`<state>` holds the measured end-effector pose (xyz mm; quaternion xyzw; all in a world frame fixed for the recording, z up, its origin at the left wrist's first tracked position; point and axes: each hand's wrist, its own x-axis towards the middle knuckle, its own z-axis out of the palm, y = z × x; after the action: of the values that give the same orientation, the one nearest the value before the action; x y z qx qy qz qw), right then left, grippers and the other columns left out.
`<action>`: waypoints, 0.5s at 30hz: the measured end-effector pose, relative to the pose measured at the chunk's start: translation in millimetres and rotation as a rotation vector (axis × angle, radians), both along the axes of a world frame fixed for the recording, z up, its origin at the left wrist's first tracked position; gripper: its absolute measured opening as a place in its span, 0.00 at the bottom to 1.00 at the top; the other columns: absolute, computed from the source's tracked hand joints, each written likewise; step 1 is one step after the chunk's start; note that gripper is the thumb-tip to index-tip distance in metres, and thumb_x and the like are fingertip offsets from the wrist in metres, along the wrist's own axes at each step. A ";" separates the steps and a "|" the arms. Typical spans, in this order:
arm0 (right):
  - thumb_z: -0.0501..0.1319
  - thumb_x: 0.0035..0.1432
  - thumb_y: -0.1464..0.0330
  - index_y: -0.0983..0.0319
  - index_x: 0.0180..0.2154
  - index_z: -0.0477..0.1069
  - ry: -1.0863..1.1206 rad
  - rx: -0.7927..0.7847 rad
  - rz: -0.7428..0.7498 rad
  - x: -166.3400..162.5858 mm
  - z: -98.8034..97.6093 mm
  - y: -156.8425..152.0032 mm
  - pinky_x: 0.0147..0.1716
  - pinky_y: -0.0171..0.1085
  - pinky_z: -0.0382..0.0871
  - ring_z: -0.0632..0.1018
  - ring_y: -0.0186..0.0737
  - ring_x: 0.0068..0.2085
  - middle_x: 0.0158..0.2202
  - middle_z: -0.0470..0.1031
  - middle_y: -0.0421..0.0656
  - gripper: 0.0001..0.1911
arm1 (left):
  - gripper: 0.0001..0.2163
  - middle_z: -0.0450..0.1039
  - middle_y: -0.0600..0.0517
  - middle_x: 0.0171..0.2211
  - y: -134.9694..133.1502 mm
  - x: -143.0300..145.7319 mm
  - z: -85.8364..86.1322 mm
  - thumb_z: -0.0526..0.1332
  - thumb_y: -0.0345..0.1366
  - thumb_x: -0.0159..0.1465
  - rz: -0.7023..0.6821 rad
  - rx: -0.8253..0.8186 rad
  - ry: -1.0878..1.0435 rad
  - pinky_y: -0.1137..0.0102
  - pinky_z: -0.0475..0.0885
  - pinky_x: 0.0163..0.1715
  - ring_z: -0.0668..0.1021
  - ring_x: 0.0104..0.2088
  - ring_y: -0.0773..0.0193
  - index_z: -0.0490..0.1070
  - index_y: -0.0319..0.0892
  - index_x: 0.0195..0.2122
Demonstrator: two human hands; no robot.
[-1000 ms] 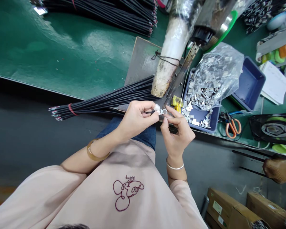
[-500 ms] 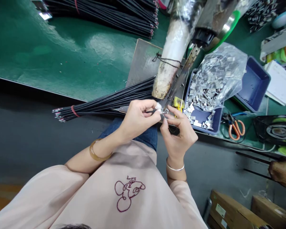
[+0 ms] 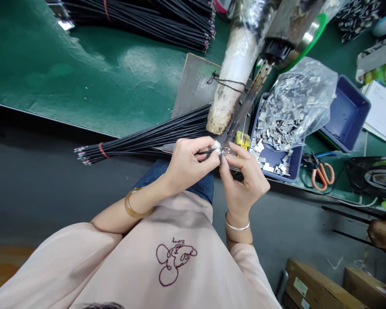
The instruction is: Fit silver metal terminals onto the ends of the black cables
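Note:
My left hand is closed in a pinch on a black cable near its end, and white covering shows on a fingertip. Facing it, my right hand pinches a small shiny metal piece at the cable's tip. The fingers partly hide where the two meet. Behind my left hand, a bundle of black cables tied with a red band lies across the table edge. Just above my fingers hang a white tube and a perforated metal strip.
A blue tray at the right holds loose metal shells and a clear plastic bag. Beside it are another blue tray and orange-handled pliers. A yellow sponge sits near my right fingers. More black cables lie at the back.
Both hands have shifted very slightly right in the picture, along with the whole scene. My right fingertips look closer to the cable's tip. The pinch of each hand is kept.

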<state>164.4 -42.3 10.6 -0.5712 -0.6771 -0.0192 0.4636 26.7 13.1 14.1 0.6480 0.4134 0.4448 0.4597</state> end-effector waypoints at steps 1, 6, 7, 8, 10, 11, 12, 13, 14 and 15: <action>0.67 0.55 0.77 0.58 0.36 0.73 -0.002 0.006 -0.001 -0.3 -0.2 -0.8 0.45 0.37 0.81 0.85 0.39 0.45 0.44 0.84 0.45 0.10 | 0.04 0.54 0.61 0.18 -0.1 -0.4 0.0 0.60 0.25 0.57 -0.001 -0.003 0.001 0.80 0.49 0.17 0.54 0.20 0.77 0.73 0.35 0.26; 0.66 0.57 0.75 0.58 0.36 0.71 -0.061 -0.039 -0.016 1.1 -3.0 -5.6 0.39 0.34 0.81 0.86 0.38 0.42 0.45 0.84 0.44 0.08 | 0.06 0.52 0.60 0.18 -1.4 -1.6 -4.2 0.60 0.29 0.58 -0.070 -0.132 0.014 0.78 0.51 0.18 0.54 0.20 0.75 0.71 0.36 0.24; 0.66 0.57 0.75 0.58 0.37 0.71 -0.074 -0.038 -0.019 1.7 -3.5 -6.1 0.38 0.33 0.81 0.86 0.38 0.42 0.44 0.84 0.43 0.08 | 0.07 0.52 0.60 0.18 -1.9 -1.6 -5.2 0.60 0.29 0.59 -0.079 -0.140 0.016 0.78 0.51 0.18 0.54 0.21 0.75 0.71 0.37 0.24; 0.65 0.58 0.76 0.58 0.38 0.71 -0.085 -0.030 -0.025 2.3 -3.7 -6.3 0.37 0.33 0.81 0.86 0.37 0.42 0.44 0.84 0.42 0.08 | 0.07 0.52 0.60 0.18 -2.4 -1.7 -6.1 0.60 0.30 0.60 -0.085 -0.138 0.017 0.77 0.52 0.19 0.55 0.21 0.75 0.70 0.37 0.24; 0.66 0.58 0.76 0.57 0.39 0.72 -0.091 -0.004 -0.043 3.4 -3.5 -6.2 0.38 0.32 0.80 0.86 0.37 0.42 0.43 0.85 0.42 0.09 | 0.07 0.53 0.60 0.19 -3.7 -2.5 -7.3 0.60 0.30 0.61 -0.104 -0.112 0.018 0.77 0.52 0.19 0.55 0.21 0.75 0.71 0.37 0.25; 0.66 0.58 0.76 0.57 0.39 0.73 -0.081 0.008 -0.055 3.9 -3.1 -5.9 0.38 0.32 0.80 0.86 0.36 0.42 0.43 0.85 0.41 0.09 | 0.06 0.53 0.60 0.19 -4.4 -3.2 -7.7 0.60 0.29 0.61 -0.109 -0.086 0.018 0.77 0.53 0.19 0.56 0.21 0.75 0.71 0.38 0.26; 0.66 0.58 0.76 0.57 0.39 0.73 -0.054 0.012 -0.065 4.2 -2.7 -5.6 0.38 0.31 0.80 0.85 0.36 0.42 0.42 0.85 0.41 0.09 | 0.05 0.54 0.60 0.19 -5.1 -4.1 -7.9 0.61 0.29 0.60 -0.109 -0.051 0.019 0.77 0.54 0.20 0.56 0.20 0.75 0.71 0.38 0.28; 0.66 0.58 0.76 0.57 0.38 0.74 -0.007 0.001 -0.071 4.5 -2.1 -5.3 0.38 0.31 0.80 0.85 0.35 0.42 0.42 0.85 0.41 0.09 | 0.03 0.56 0.60 0.19 -5.8 -5.2 -7.9 0.62 0.29 0.60 -0.102 -0.007 0.022 0.76 0.55 0.20 0.57 0.20 0.75 0.72 0.38 0.29; 0.66 0.58 0.76 0.57 0.38 0.74 0.058 -0.023 -0.074 4.6 -1.6 -4.9 0.38 0.31 0.81 0.85 0.35 0.41 0.41 0.85 0.40 0.08 | 0.02 0.58 0.60 0.19 -6.3 -6.5 -7.8 0.63 0.29 0.60 -0.096 0.040 0.026 0.76 0.56 0.21 0.59 0.20 0.75 0.72 0.37 0.30; 0.66 0.58 0.75 0.58 0.37 0.74 0.136 -0.061 -0.071 4.7 -1.1 -4.6 0.37 0.31 0.81 0.85 0.34 0.41 0.41 0.84 0.40 0.07 | 0.03 0.61 0.59 0.20 -6.7 -7.8 -7.6 0.63 0.29 0.61 -0.096 0.076 0.031 0.76 0.57 0.21 0.61 0.21 0.75 0.72 0.37 0.30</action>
<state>169.1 -47.0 9.5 -0.6087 -0.6237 0.0237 0.4899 18.9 6.4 6.6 0.6908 0.3718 0.4275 0.4492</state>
